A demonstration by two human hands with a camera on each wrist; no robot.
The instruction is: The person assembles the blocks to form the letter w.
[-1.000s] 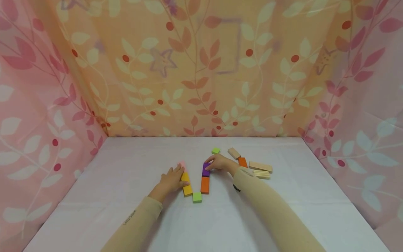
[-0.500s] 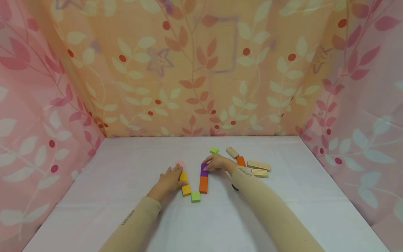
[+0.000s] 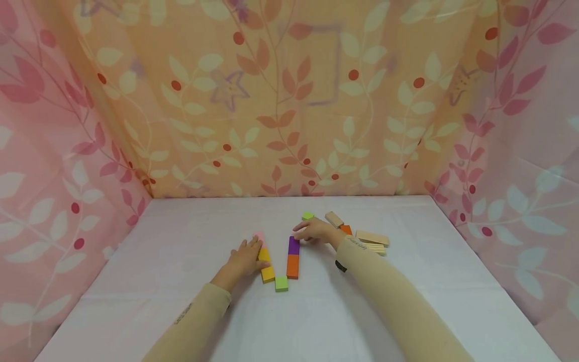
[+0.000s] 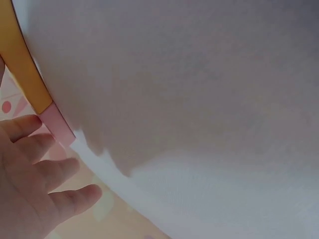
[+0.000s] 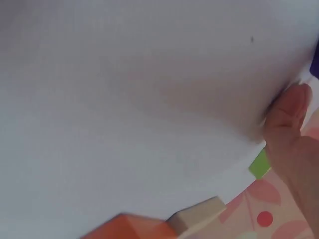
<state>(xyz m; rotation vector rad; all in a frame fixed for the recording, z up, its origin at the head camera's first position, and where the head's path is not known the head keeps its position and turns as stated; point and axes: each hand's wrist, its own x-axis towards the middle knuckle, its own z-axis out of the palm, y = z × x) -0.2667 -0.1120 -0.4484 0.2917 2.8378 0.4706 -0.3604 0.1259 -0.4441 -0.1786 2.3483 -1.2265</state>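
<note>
On the white table [image 3: 181,261] flat blocks form a V: a pink block [image 3: 260,236] and a yellow block [image 3: 266,264] on the left, a green square [image 3: 281,283] at the bottom, an orange block [image 3: 292,266] and a purple block [image 3: 294,245] on the right. My left hand [image 3: 244,257] lies flat against the yellow and pink blocks [image 4: 55,124], fingers straight. Relaxed, my right hand [image 3: 314,230] hovers just beyond the purple block and holds nothing. It is near a small green block [image 3: 308,215], which the right wrist view also shows [image 5: 259,164].
Right of my right hand lie a tan wooden block [image 3: 333,219], an orange block [image 3: 346,230] and two longer wooden pieces [image 3: 373,238]. Leaf-patterned fabric walls [image 3: 289,100] close in the table at the back and both sides.
My right hand has lifted off the purple block and drawn back a little toward the small green block. The left hand has stayed against the yellow block.
</note>
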